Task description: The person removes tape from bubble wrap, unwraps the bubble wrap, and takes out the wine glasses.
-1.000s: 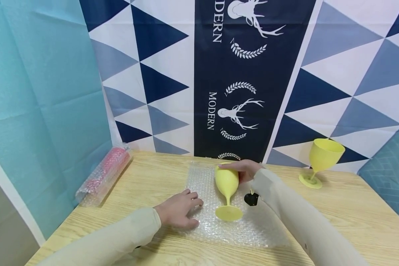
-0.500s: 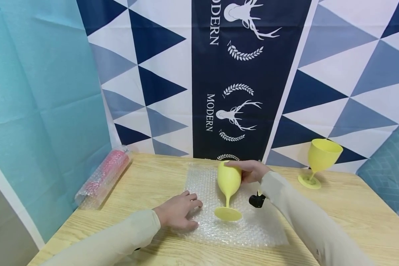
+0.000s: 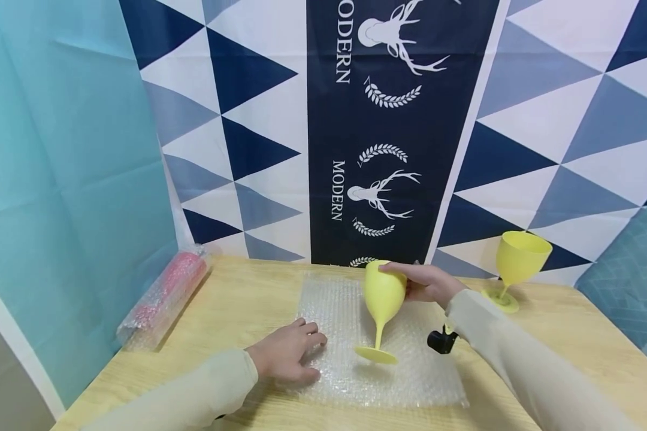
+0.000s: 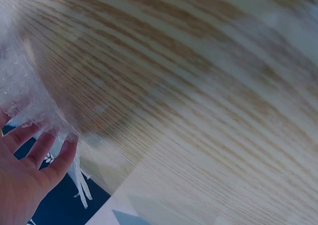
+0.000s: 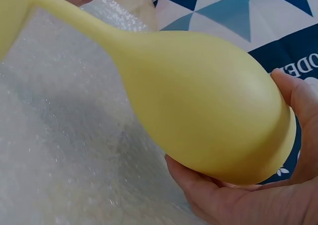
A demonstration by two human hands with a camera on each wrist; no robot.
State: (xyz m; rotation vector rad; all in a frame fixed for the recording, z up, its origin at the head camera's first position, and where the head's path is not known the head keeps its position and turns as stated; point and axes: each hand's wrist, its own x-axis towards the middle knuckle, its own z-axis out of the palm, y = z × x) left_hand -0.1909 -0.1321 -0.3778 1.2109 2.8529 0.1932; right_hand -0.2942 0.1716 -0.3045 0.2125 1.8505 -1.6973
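My right hand [image 3: 428, 282] grips a yellow goblet [image 3: 384, 293] by its bowl, near the rim. In the right wrist view the thumb and fingers curl round opposite sides of the bowl [image 5: 198, 101]. The goblet leans, rim away from me, and its round foot seems slightly above a sheet of bubble wrap [image 3: 334, 305]. My left hand [image 3: 288, 352] rests on the left edge of that sheet, fingers spread and relaxed. In the left wrist view its fingertips touch the edge of the bubble wrap [image 4: 30, 91].
A second yellow goblet [image 3: 523, 257] stands upright at the back right of the wooden table [image 3: 242, 299]. A pink item rolled in bubble wrap [image 3: 167, 296] lies at the back left. Patterned cloth [image 3: 259, 120] hangs behind the table. A black wrist camera [image 3: 442, 341] hangs below my right wrist.
My right hand has moved rightward with the goblet, which now tilts more and appears lifted off the sheet. The left hand stays at the sheet's edge. The head view has shifted slightly.
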